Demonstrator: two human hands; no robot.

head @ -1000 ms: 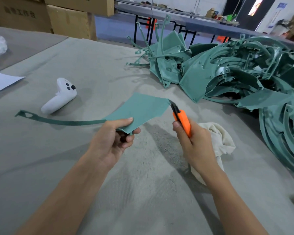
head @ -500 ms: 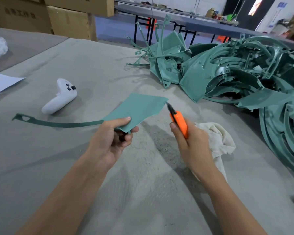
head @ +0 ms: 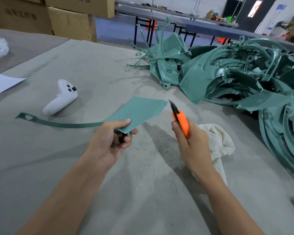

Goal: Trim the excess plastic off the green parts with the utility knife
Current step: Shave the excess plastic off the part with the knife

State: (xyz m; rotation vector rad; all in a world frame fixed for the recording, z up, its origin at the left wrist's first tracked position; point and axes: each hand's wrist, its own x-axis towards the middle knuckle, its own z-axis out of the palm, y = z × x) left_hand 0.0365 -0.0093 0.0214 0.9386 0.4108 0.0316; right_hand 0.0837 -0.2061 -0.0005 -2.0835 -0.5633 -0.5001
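My left hand (head: 111, 141) pinches the near corner of a flat green plastic part (head: 137, 111), held above the grey table. A long thin green strip (head: 58, 123) runs from that part out to the left, ending in a tab with a hole. My right hand (head: 190, 141) grips an orange utility knife (head: 181, 122) with its dark blade extended and pointing up and away. The blade tip sits just right of the part's far right corner, a small gap apart.
A large heap of green plastic parts (head: 236, 77) fills the table's right and far side. A white game controller (head: 61, 98) lies at the left, a cream cloth (head: 217, 143) beside my right hand, white paper (head: 0, 83) at the left edge. Cardboard boxes (head: 70, 22) stand behind.
The knife has drawn slightly back from the part's right edge toward me. The green part stays held in nearly the same place.
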